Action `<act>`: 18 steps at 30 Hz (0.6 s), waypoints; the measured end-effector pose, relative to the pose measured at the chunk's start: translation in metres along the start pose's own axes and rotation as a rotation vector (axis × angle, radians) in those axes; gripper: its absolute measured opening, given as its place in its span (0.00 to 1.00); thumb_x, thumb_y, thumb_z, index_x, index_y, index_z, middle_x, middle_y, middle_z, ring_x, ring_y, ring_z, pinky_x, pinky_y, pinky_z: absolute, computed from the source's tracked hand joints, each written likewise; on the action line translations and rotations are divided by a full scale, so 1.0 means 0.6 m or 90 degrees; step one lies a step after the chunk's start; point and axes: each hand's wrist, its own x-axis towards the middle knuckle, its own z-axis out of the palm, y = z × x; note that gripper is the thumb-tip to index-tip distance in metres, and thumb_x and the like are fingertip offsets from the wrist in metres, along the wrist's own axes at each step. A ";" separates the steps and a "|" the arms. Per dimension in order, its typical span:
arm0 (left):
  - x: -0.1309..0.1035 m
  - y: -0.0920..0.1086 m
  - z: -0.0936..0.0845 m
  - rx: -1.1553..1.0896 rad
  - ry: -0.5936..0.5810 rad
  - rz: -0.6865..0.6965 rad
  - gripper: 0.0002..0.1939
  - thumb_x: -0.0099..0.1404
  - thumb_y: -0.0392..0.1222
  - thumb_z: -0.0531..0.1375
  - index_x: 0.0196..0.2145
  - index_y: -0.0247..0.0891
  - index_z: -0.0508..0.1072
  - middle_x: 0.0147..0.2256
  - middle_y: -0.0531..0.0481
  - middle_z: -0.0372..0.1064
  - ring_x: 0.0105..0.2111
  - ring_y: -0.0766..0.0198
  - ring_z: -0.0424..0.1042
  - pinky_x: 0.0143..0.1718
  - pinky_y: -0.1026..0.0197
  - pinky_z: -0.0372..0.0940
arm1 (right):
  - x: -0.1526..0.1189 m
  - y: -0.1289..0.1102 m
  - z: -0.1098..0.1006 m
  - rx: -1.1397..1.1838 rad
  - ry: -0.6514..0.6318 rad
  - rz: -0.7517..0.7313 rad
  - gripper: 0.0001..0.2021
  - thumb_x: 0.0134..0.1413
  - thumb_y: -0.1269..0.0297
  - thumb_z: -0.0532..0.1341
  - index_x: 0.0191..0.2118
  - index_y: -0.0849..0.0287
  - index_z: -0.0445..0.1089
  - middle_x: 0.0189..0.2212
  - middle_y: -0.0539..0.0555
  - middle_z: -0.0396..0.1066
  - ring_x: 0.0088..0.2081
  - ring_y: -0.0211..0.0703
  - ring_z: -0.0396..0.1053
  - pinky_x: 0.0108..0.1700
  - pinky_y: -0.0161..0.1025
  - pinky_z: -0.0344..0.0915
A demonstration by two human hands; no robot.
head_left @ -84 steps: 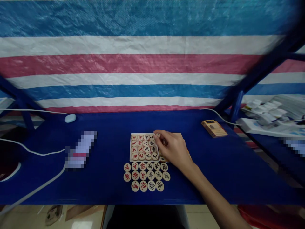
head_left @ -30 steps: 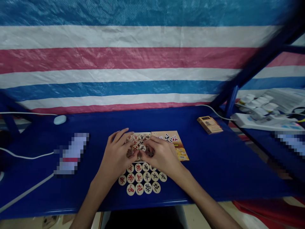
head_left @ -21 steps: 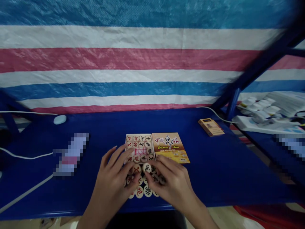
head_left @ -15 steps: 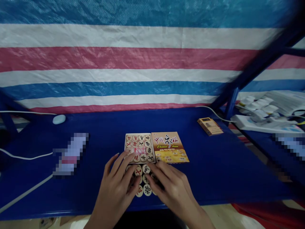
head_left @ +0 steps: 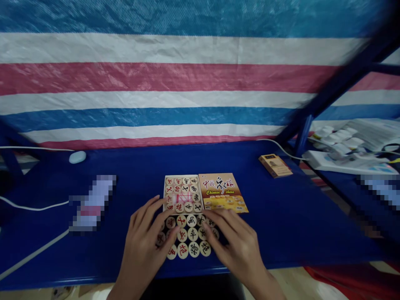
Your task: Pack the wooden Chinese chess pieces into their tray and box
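Observation:
Rows of round Chinese chess pieces (head_left: 193, 249), marked in red and black characters, lie flat on the blue table surface between my hands. My left hand (head_left: 146, 237) is open, its spread fingers curving over the left end of the rows and covering some pieces. On the other side, my right hand (head_left: 234, 235) is also open, with thumb and forefinger apart over the right-hand pieces. Just beyond the rows sits a shallow box (head_left: 202, 200) with more pieces around its inner edge and a pink-lined sheet in the middle. The fingertips of my left hand overlap the box's near left corner.
A Chinese chess lid (head_left: 223, 193) adjoins the box on the right. Farther right is a small tan box (head_left: 275, 166). A blurred-out device (head_left: 96, 200), cables and a pale mouse-like object (head_left: 77, 157) lie left. A power strip (head_left: 340, 162) with plugs stands far right.
My hands have moved apart, the left one leftward and the right one rightward. More of the chess pieces between them now show, and the rows look more even.

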 end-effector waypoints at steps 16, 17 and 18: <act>0.020 -0.048 0.009 -0.202 -0.036 -0.126 0.08 0.73 0.41 0.57 0.44 0.44 0.77 0.41 0.50 0.75 0.42 0.59 0.74 0.44 0.54 0.70 | -0.006 0.056 0.013 -0.100 -0.017 0.001 0.25 0.64 0.73 0.55 0.65 0.54 0.64 0.63 0.53 0.68 0.64 0.49 0.66 0.61 0.53 0.69; 0.019 -0.048 0.009 -0.201 -0.037 -0.125 0.08 0.73 0.41 0.57 0.43 0.44 0.77 0.41 0.50 0.75 0.42 0.59 0.74 0.44 0.54 0.70 | -0.005 0.056 0.013 -0.100 -0.017 0.001 0.25 0.64 0.73 0.54 0.65 0.55 0.64 0.62 0.53 0.68 0.64 0.49 0.66 0.61 0.53 0.69; 0.019 -0.049 0.009 -0.200 -0.038 -0.123 0.08 0.73 0.41 0.57 0.43 0.44 0.77 0.40 0.51 0.75 0.42 0.59 0.74 0.44 0.54 0.70 | -0.005 0.056 0.013 -0.099 -0.018 0.002 0.25 0.64 0.74 0.54 0.65 0.55 0.64 0.62 0.53 0.68 0.64 0.49 0.66 0.61 0.53 0.69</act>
